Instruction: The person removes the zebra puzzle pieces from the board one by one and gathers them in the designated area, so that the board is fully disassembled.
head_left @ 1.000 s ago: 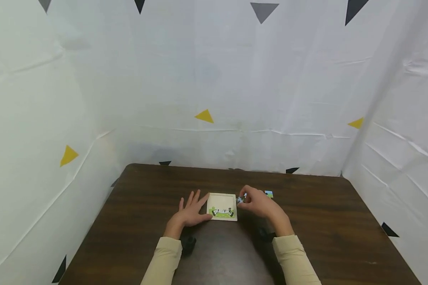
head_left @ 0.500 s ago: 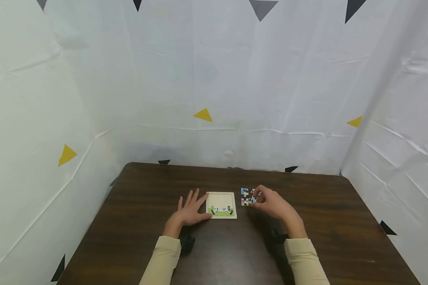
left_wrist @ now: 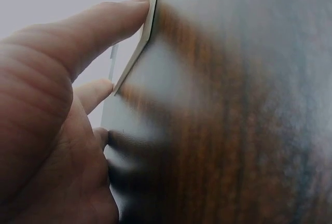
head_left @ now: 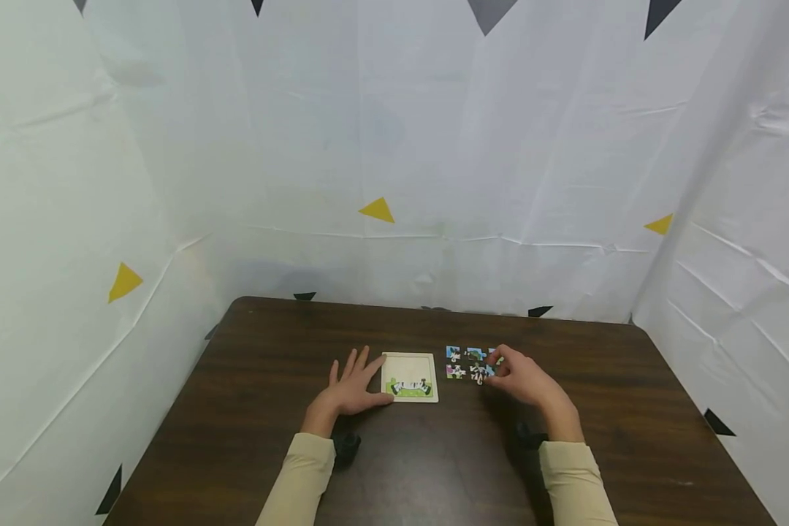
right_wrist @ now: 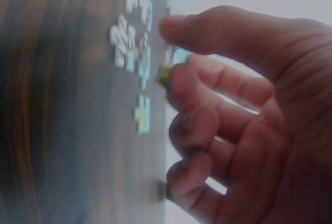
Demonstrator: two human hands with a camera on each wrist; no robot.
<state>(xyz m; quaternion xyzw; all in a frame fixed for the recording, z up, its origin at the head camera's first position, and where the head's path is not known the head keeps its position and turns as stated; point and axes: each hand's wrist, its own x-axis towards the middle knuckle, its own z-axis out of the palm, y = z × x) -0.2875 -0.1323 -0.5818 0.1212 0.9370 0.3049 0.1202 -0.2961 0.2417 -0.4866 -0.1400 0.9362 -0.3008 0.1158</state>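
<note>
My left hand [head_left: 346, 394] lies with spread fingers at the left side of a square wooden puzzle tray [head_left: 408, 365]. In the left wrist view, its straight thumb [left_wrist: 122, 19] touches the tray's edge [left_wrist: 136, 55], and the forefinger reaches a corner. Green and black-and-white picture pieces [head_left: 412, 389] fill the tray's near strip; bare wood shows above them. My right hand [head_left: 522, 376] hovers beside the loose jigsaw pieces [head_left: 455, 372], pinching a small blue-and-green jigsaw piece [right_wrist: 164, 73] between thumb and curled fingers, partly hidden by the fingertips.
Several loose pieces, including a blue-topped one [head_left: 453, 353] and a green one [right_wrist: 143, 115], lie in rough rows right of the tray. The dark wooden table [head_left: 276, 336] backs onto white sheeting [head_left: 302, 146] on three sides.
My right hand has moved rightward from beside the tray across the loose pieces, uncovering those at the left. My left hand stays on the tray.
</note>
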